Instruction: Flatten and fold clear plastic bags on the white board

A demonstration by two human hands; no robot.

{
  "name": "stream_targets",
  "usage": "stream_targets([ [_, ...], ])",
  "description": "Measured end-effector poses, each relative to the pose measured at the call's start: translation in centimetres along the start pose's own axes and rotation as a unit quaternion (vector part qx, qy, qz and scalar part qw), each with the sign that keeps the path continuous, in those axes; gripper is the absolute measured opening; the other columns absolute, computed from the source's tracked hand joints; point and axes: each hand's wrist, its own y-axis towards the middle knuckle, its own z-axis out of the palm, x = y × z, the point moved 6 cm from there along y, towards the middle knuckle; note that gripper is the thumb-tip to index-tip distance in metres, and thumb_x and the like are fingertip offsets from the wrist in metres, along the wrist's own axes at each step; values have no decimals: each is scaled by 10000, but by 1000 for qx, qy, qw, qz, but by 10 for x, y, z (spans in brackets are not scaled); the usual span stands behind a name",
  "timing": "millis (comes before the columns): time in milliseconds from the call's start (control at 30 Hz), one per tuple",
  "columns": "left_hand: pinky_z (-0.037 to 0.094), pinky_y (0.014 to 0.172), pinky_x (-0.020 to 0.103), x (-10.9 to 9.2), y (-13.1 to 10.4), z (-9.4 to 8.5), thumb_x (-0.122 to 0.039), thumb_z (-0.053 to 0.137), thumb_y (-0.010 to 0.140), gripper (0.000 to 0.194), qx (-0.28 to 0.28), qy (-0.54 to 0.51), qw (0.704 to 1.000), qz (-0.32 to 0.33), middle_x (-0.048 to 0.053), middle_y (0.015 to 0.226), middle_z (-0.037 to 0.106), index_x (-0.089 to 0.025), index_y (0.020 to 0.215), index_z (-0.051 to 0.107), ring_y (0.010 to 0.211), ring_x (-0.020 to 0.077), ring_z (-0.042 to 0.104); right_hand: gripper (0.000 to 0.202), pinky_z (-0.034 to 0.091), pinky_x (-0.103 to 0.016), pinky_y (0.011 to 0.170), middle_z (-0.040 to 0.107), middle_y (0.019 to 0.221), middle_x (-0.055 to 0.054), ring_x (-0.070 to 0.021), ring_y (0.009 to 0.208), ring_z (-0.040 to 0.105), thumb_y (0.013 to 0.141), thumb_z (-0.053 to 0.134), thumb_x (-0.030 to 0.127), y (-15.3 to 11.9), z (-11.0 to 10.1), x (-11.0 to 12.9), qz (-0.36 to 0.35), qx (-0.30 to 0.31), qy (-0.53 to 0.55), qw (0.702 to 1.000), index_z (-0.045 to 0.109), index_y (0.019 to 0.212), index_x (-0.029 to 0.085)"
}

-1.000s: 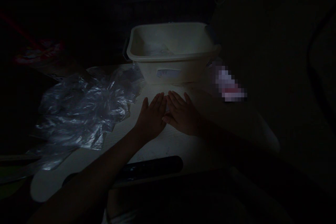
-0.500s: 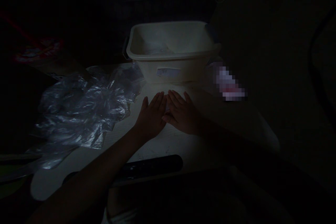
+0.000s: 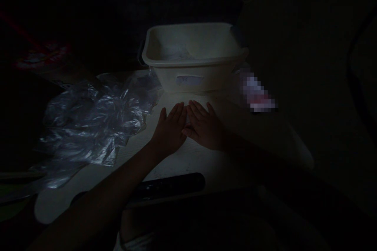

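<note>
Bare left hand (image 3: 169, 135) and right hand (image 3: 207, 131) lie flat, pinkies splayed, over some small pale thing (image 3: 187, 119) mid-frame, can't tell what; uneven pressure could skid it across the grainy white tabletop (image 3: 176, 166)

Pale sliver (image 3: 187, 120) by right hand (image 3: 206, 127) unclear, tub label (image 3: 189, 80) illegible, object (image 3: 257, 95) pixelated

Left hand (image 3: 170, 130) and right hand (image 3: 204, 126) lie palm down, fingers extended, angled inward until their fingertips nearly meet. Little fingers splay outward; the right thumb reaches the left hand's edge. Forearms converge from below.
</note>
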Motion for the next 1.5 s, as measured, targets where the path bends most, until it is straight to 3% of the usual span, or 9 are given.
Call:
stream_targets([
  [1500,155,927,488,-1,1,-2,-285,276,779,524,14,1,1000,-1,179,1318,208,-41,1237,202,1209,253,164,660,129,-467,943,255,1298,-180,-258,1199,179,786,174,525,-2,0,-3,19,3,-7,1000,285,1223,42],
])
